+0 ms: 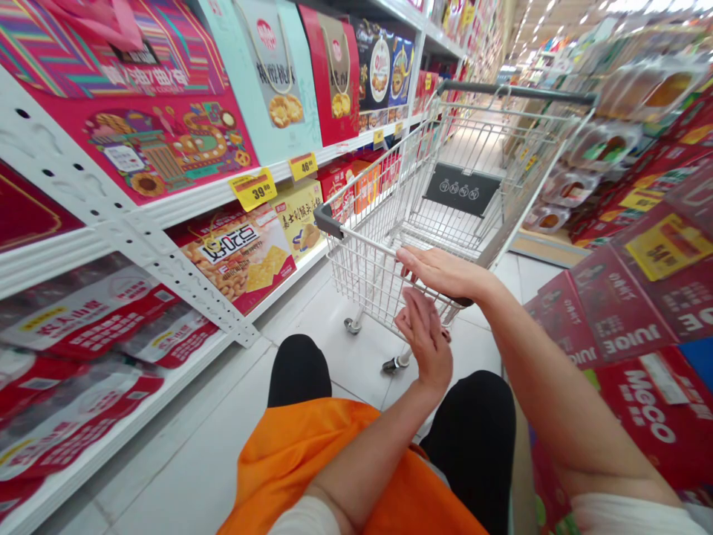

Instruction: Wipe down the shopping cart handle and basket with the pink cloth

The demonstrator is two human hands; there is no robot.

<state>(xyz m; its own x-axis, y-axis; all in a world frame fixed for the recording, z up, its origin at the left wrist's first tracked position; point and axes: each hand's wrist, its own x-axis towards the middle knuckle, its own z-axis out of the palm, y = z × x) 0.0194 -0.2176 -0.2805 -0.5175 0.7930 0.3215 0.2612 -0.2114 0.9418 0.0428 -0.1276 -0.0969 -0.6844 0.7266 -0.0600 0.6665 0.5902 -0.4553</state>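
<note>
My right hand (448, 272) is stretched out flat above the near end of a metal shopping cart (370, 286), fingers straight and together, holding nothing. Just below it, my left hand (428, 338) is turned partly palm up with loosely bent fingers and nothing visible in it. The two hands are close together; whether they touch is hard to tell. Both overlap the cart's near rim in view, and I cannot tell whether either rests on it. Inside the cart a dark panel (461, 190) shows, and the wire basket holds no goods that I can see.
Shelves on the left carry gift boxes (167, 141), biscuit boxes (239, 256) and wrapped bottle packs (83, 305). Red juice cartons (607, 312) and a Meco box (649, 416) are stacked close on the right. Cart wheels (395, 363) stand on the tiled floor near my knees.
</note>
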